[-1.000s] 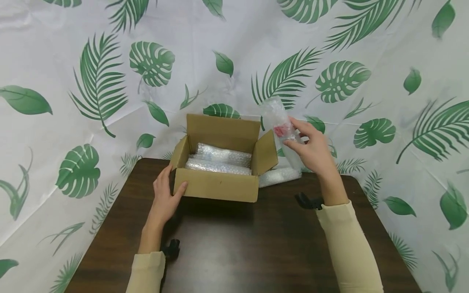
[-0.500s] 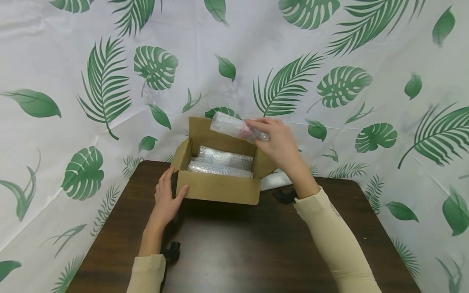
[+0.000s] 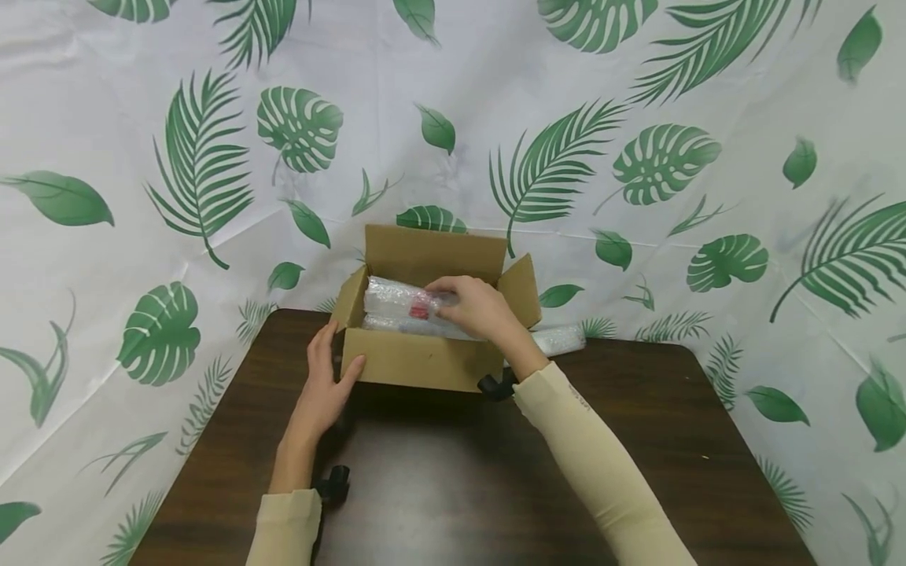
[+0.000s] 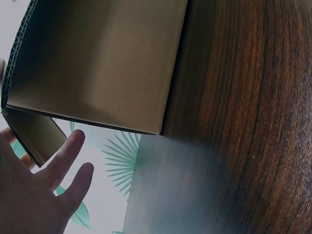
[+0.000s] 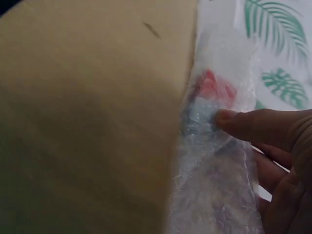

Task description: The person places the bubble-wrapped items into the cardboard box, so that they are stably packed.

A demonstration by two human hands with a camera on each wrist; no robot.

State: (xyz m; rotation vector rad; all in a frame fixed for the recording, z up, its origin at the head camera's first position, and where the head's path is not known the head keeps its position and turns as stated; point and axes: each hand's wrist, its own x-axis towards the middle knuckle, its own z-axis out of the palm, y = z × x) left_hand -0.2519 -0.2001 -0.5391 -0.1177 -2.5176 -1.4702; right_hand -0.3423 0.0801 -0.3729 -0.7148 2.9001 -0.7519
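Note:
An open cardboard box (image 3: 425, 360) stands on the table with its flaps up. My left hand (image 3: 327, 389) holds its front left corner, thumb on the front face and fingers along the left side. In the right wrist view, my right hand (image 5: 280, 146) pinches a bubble-wrapped bundle (image 5: 209, 126) with a red patch, thumb on the near face and fingers behind. The head view shows this bundle lying lengthwise in the box's opening, above another bubble-wrapped roll (image 3: 410, 325). The box's front wall hides the lower part of the contents.
Another bubble-wrapped roll (image 3: 559, 339) lies on the table to the right of the box, partly behind it. The dark wooden table (image 3: 439, 479) extends toward me. A white cloth with green leaves (image 3: 453, 181) hangs behind the table.
My right hand has carried the bubble-wrapped bundle from the right of the box leftward and down into its opening, turning it from upright to level. My left hand has stayed at the corner.

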